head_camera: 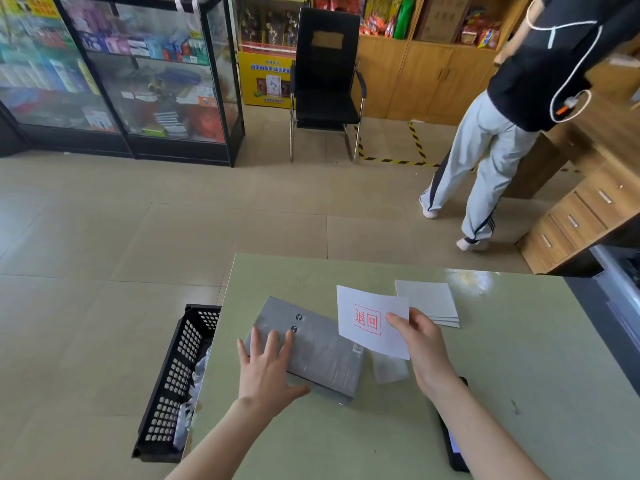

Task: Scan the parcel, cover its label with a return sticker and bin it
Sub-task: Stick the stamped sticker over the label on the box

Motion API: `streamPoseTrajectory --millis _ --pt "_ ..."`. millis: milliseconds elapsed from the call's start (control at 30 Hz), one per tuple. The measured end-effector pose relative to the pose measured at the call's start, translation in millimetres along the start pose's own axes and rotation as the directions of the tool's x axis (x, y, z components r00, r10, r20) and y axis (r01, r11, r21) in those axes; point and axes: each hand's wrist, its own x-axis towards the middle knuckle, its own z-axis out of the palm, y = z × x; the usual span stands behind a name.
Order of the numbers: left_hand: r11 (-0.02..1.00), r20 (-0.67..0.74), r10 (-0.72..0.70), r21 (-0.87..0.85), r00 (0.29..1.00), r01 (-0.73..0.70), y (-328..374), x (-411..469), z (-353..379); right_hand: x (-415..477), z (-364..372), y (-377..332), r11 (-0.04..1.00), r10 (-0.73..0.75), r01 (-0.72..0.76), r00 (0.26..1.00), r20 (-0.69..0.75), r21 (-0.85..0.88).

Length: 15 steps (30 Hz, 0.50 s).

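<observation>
A grey plastic-wrapped parcel lies flat on the pale green table. My left hand rests on its near left corner with the fingers spread. My right hand pinches a white return sticker with a red stamped square, held up over the parcel's right end. A black handheld scanner lies on the table under my right forearm. A black perforated bin with several parcels inside stands on the floor left of the table.
A small stack of white sticker sheets lies beyond my right hand. A clear backing film sits beside the parcel. A person stands at the wooden counter at the right. A black chair and glass cabinets are farther back.
</observation>
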Motion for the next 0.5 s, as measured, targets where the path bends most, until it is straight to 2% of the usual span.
streamPoseTrajectory --millis 167,233,267,300,333,400,433,500 --pt "0.998 -0.024 0.046 -0.041 0.999 -0.047 24 -11 0 -3 3 6 1.0 0.027 -0.027 0.999 0.03 0.003" --pt "0.987 -0.078 0.008 -0.157 0.997 -0.02 29 -11 -6 -4 5 8 0.999 0.043 -0.044 0.998 0.041 0.021" --pt "0.96 -0.104 -0.029 -0.28 0.994 -0.001 30 -8 -9 -4 5 9 0.998 0.054 -0.055 0.997 0.046 0.033" --pt "0.897 -0.112 -0.072 -0.442 0.991 0.015 30 -5 -14 -4 6 10 0.996 0.07 -0.072 0.996 0.053 0.046" --pt "0.787 -0.089 -0.116 -0.615 0.989 0.037 30 -2 -20 -4 6 11 0.994 0.09 -0.094 0.994 0.063 0.064" --pt "0.494 0.014 -0.169 -0.864 0.986 0.097 31 3 -33 -4 7 13 0.982 0.137 -0.147 0.986 0.091 0.117" --pt "0.387 0.051 -0.174 -0.915 0.983 0.116 31 6 -38 -5 7 14 0.974 0.158 -0.173 0.981 0.109 0.145" --pt "0.302 0.083 -0.165 -0.945 0.983 0.13 32 11 -44 -6 8 17 0.959 0.192 -0.217 0.971 0.141 0.185"
